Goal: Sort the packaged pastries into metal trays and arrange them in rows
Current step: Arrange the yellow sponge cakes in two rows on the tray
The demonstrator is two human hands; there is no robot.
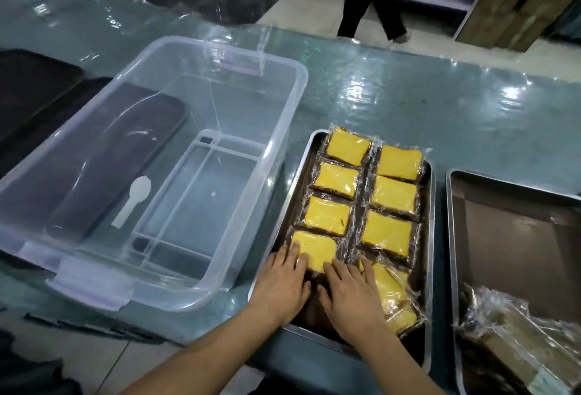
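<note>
I see both hands flat at lower centre, left hand and right hand, fingers straight, pressing the nearest wrapped pastry, metal tray holding two rows

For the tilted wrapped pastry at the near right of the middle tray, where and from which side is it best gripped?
Probably by its raised near-right edge, coming from the right. The tilted pastry lies askew on top of another packet rather than flat, so that edge stands clear of the tray floor. The right hand lies at its left side, fingers straight, and the flat rows crowd its far end. The crinkled wrapper seam would also give a pinch point.
</note>
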